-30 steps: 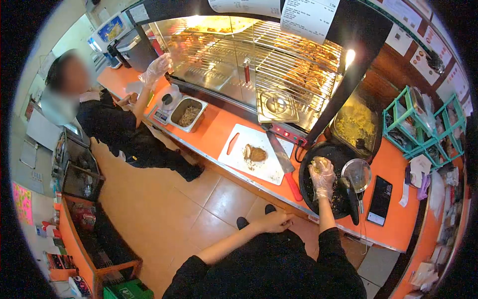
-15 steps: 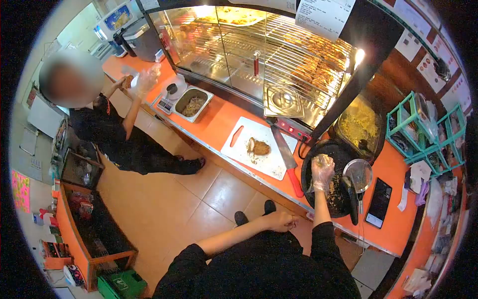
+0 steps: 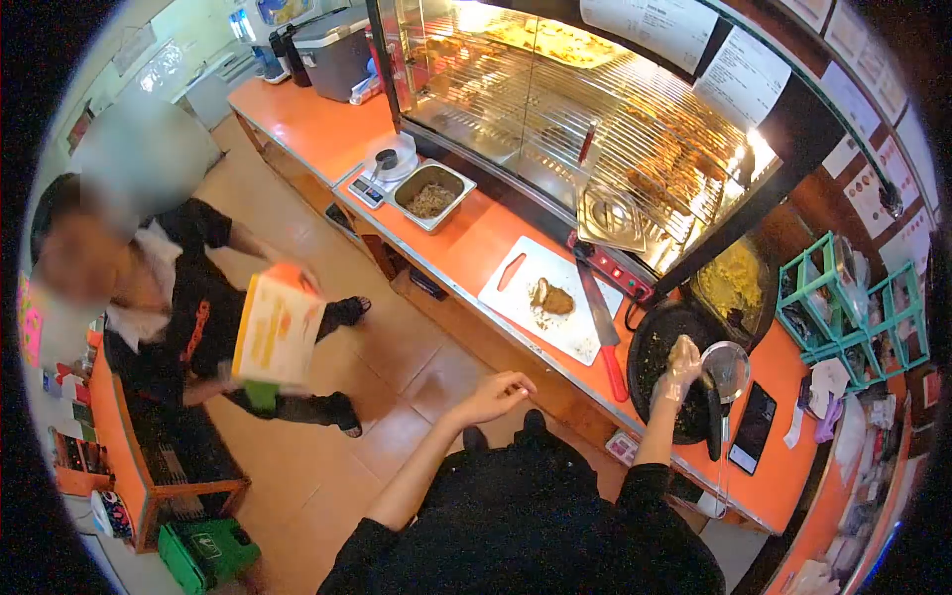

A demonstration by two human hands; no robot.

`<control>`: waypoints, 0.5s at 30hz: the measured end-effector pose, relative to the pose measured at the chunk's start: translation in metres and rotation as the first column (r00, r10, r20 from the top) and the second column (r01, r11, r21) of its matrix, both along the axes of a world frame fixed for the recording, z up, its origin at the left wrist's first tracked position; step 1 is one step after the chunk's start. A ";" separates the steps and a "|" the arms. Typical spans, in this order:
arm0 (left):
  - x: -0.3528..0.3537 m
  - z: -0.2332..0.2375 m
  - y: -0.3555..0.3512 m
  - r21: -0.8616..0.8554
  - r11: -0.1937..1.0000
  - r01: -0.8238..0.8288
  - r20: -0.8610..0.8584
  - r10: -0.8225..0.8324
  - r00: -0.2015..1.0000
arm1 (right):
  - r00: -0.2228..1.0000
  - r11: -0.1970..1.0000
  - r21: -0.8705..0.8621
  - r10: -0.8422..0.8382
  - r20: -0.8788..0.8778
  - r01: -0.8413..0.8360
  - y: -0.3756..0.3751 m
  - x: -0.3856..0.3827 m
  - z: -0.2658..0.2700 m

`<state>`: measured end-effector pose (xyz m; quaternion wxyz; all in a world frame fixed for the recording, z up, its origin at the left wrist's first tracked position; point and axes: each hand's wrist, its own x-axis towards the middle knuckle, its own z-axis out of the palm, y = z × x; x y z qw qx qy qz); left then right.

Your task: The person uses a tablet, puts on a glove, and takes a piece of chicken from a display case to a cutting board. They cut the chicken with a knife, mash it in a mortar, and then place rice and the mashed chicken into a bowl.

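Note:
My right hand [image 3: 680, 373], in a clear plastic glove, is over a large black pan [image 3: 650, 342] with crumbs in it. Its fingers are bunched together, and whatever they hold is hidden. Bare, with fingers loosely stretched, my left hand [image 3: 499, 397] hangs above the floor in front of the counter, touching nothing. A white cutting board [image 3: 580, 332] lies left of the pan, bearing a browned piece of food [image 3: 555, 299] and crumbs. Along the board's right side rests a knife [image 3: 603, 322] with a red handle. A round strainer [image 3: 726, 372] sits at the pan's right edge.
A phone [image 3: 753, 426] lies right of the strainer. Behind the pan is a tray of yellow food [image 3: 729, 283]. A steel container [image 3: 433, 195] and a scale [image 3: 377, 178] stand further left, before a glass warming cabinet [image 3: 516, 109]. At left, a co-worker carries a printed box [image 3: 278, 327].
My left hand has risen and its fingers have uncurled. My right hand stays over the pan, turned slightly. The co-worker has left the counter and now carries a box. The camera view has shifted.

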<state>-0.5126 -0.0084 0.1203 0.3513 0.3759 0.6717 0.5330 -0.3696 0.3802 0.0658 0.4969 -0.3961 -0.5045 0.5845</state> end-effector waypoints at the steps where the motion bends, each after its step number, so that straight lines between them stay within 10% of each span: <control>1: -0.006 -0.003 -0.016 0.004 1.000 0.003 -0.003 -0.003 1.000 | 0.996 0.997 -0.049 -0.055 -0.070 0.052 0.000 0.004 0.003; 2: -0.013 -0.006 -0.030 -0.042 0.998 -0.048 0.006 0.048 0.999 | 0.957 0.953 -0.208 0.171 -0.236 -0.222 0.044 0.031 -0.030; 4: -0.024 -0.017 -0.050 -0.085 0.993 -0.088 0.012 0.089 0.996 | 0.905 0.750 0.652 -0.194 0.377 -0.111 0.003 0.023 0.007; 10: -0.045 -0.029 -0.047 -0.124 0.985 -0.122 0.076 0.132 0.988 | 0.945 0.446 0.888 -0.230 0.233 -0.111 -0.098 -0.041 0.158; 14: -0.063 -0.024 -0.015 -0.127 0.989 -0.069 0.137 0.087 0.987 | 0.927 0.675 0.699 -0.060 0.371 -0.236 -0.097 -0.107 0.236; 15: -0.067 -0.026 -0.007 -0.111 0.992 -0.063 0.125 0.077 0.989 | 0.990 0.845 0.524 0.141 -0.031 -0.104 -0.069 -0.141 0.242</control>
